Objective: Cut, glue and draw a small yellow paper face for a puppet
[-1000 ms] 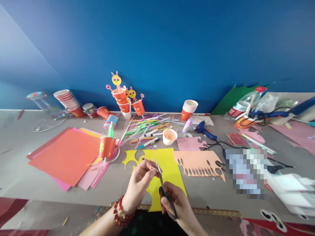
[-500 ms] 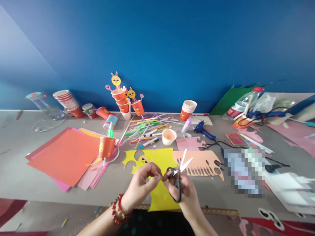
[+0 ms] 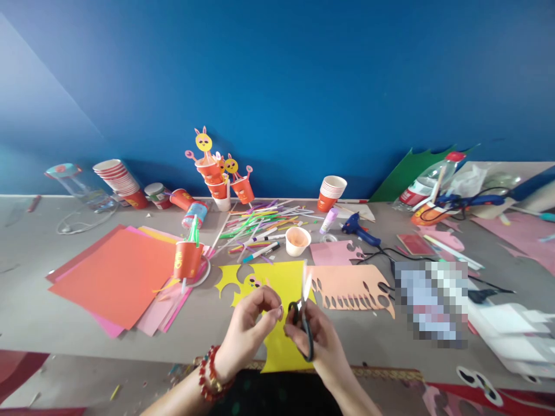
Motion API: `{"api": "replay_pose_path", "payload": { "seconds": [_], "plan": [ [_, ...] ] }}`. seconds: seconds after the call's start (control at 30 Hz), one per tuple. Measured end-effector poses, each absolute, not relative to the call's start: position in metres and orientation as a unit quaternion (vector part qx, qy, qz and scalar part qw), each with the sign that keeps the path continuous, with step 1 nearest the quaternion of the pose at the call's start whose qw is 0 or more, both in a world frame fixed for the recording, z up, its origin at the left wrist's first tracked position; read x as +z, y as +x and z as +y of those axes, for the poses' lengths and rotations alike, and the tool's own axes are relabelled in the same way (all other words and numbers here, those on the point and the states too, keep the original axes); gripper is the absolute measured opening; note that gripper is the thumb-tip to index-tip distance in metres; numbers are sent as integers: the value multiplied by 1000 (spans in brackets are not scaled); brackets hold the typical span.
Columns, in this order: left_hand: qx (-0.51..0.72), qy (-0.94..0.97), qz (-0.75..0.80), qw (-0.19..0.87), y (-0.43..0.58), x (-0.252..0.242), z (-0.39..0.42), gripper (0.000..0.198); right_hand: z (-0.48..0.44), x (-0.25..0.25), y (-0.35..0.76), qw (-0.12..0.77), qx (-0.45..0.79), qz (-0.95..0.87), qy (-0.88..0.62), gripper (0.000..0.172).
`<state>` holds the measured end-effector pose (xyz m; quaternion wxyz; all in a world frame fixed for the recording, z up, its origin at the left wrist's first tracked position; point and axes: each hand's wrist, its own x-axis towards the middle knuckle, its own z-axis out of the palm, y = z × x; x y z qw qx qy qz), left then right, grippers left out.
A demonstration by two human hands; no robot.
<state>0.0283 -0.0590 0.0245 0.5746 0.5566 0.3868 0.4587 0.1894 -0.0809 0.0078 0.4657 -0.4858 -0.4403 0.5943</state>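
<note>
My left hand [image 3: 259, 315] is pinched above the yellow paper [image 3: 284, 346], its thumb and forefinger on something too small to make out. Scissors [image 3: 306, 326] with black handles are in my right hand [image 3: 318, 335], their blades pointing up and away from me. A small gap lies between the two hands. Under and beyond them, the yellow sheet has rounded cut-outs along its left edge and a small yellow face piece [image 3: 252, 281] on it. To the right lies peach paper [image 3: 347, 280] with a row of narrow cut-out holes.
Orange and pink sheets [image 3: 121, 277] lie at left beside a red cup [image 3: 188, 260]. Straws [image 3: 269, 222], a white cup [image 3: 298, 241] and a blue glue gun [image 3: 359, 229] are behind the hands. Decorated cups [image 3: 212, 173] stand near the wall; a bottle [image 3: 427, 182] leans at right.
My hands have moved apart slightly. The scissors have shifted left and a little down, and their blades are closer together.
</note>
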Motion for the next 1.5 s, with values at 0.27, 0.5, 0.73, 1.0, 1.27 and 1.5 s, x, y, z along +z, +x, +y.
{"api": "replay_pose_path", "payload": {
  "seconds": [0.27,0.5,0.73,1.0,1.27,1.5],
  "plan": [
    [439,513,341,654,23,37,-53,27,-95,-3,205,344,686,-498,-404,63],
    [424,490,330,686,23,36,-53,26,-95,-6,206,346,692,-488,-403,64],
    [420,493,340,682,23,36,-51,25,-95,-11,207,341,693,-480,-415,59],
    [420,497,342,678,24,36,-49,26,-94,-15,208,348,677,-492,-421,58],
    [416,499,334,684,22,35,-47,25,-94,-20,209,350,668,-501,-426,61],
    [402,501,338,688,20,36,-46,24,-93,-20,212,337,653,-510,-446,60]
  ]
}}
